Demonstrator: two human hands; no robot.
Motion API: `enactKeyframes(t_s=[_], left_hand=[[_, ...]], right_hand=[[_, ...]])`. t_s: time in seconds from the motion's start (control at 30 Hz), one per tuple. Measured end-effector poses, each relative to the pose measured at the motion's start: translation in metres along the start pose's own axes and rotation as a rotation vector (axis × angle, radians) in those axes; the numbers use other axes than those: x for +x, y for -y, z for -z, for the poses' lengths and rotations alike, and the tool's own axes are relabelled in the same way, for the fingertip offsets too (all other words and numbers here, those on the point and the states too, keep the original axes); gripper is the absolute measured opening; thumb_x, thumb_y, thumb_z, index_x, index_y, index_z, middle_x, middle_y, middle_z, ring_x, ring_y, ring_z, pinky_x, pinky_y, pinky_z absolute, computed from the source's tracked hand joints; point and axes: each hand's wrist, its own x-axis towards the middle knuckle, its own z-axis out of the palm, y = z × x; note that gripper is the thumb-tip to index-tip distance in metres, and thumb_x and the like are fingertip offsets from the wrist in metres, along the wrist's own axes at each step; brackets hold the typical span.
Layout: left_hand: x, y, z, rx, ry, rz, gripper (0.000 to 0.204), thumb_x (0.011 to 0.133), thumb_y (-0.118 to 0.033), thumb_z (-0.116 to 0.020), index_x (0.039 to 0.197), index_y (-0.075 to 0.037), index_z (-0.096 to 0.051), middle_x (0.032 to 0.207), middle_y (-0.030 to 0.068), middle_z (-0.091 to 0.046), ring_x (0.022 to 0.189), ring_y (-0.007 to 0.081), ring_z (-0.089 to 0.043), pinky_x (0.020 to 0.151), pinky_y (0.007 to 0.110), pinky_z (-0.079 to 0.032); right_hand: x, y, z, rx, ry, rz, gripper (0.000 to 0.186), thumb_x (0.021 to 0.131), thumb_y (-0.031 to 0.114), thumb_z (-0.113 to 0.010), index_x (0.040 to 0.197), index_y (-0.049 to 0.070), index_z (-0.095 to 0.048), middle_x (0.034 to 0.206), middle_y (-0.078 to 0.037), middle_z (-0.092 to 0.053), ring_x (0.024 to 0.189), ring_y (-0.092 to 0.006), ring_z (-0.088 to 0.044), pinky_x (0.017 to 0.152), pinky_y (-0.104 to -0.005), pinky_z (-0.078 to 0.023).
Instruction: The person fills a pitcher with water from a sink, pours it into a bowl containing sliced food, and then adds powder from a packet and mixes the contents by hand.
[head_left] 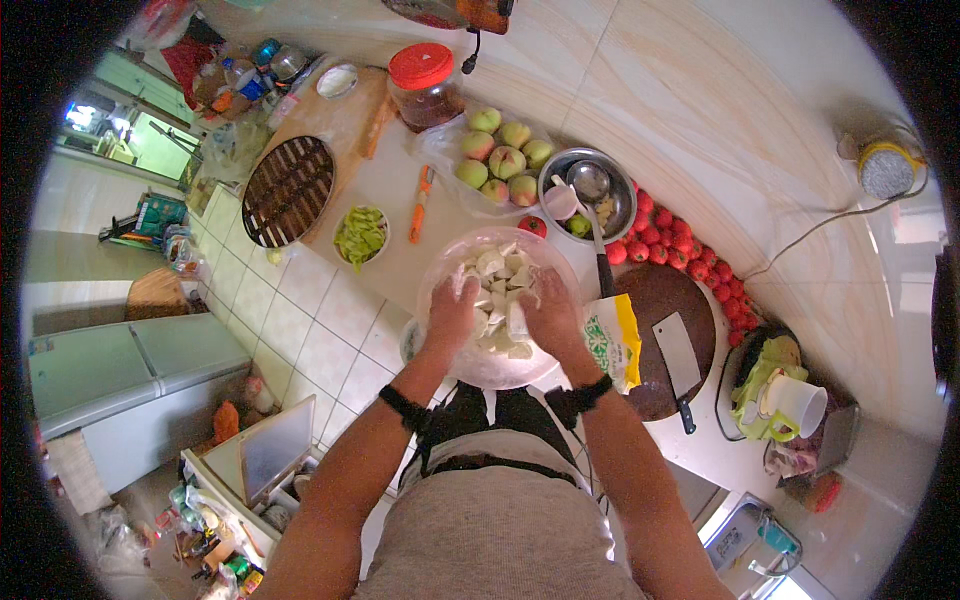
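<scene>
A wide translucent pinkish bowl (440, 365) sits in front of my body, filled with cut white chunks (497, 290) that look dusted with white powder; their kind I cannot make out. My left hand (455, 312) reaches in over the left side, its whitened fingers stretched among the chunks. On the opposite side, my right hand (550, 312) dips in the same way, fingers spread against the pieces. Some fingertips are partly hidden by the chunks. A white, yellow and green bag (615, 340) lies just right of the bowl.
A cleaver (679, 355) lies on a round dark chopping board (655, 290) at right. Behind are a steel bowl with a ladle (588, 182), peaches (505, 160), strawberries (680, 245) and a red-lidded jar (425, 85). Leftward are an orange peeler (420, 203) and a bowl of green slices (361, 236).
</scene>
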Motion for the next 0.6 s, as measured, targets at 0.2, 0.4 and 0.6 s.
enactKeyframes(t_s=[0.2, 0.4, 0.6], left_hand=[[-0.002, 0.034, 0.011, 0.580, -0.021, -0.458, 0.036, 0.095, -0.017, -0.064, 0.131, -0.014, -0.064, 0.134, 0.0241, -0.061, 0.128, 0.0452, -0.056, 0.103, 0.058, -0.049], [-0.057, -0.019, 0.067, 0.038, 0.191, -0.192, 0.032, 0.095, -0.014, -0.065, 0.124, -0.001, -0.064, 0.128, 0.0220, -0.063, 0.121, 0.0414, -0.060, 0.106, 0.050, -0.049], [-0.081, -0.015, 0.095, 0.138, -0.061, -0.434, 0.030, 0.097, -0.015, -0.066, 0.122, 0.002, -0.063, 0.121, 0.0243, -0.065, 0.115, 0.0425, -0.064, 0.103, 0.048, -0.051]], right_hand=[[-0.020, 0.033, 0.010, 0.112, 0.379, -0.290, 0.047, 0.093, 0.026, -0.072, 0.135, 0.005, -0.069, 0.155, -0.034, -0.045, 0.143, -0.0502, -0.043, 0.120, -0.0535, -0.036], [-0.041, 0.065, 0.057, 0.097, 0.479, 0.141, 0.028, 0.091, 0.019, -0.071, 0.115, 0.007, -0.077, 0.153, -0.021, -0.052, 0.146, -0.0428, -0.042, 0.124, -0.0545, -0.031], [-0.036, 0.094, 0.089, -0.042, 0.322, 0.003, 0.027, 0.087, 0.009, -0.069, 0.112, 0.007, -0.078, 0.141, -0.021, -0.061, 0.140, -0.0422, -0.049, 0.123, -0.0535, -0.035]])
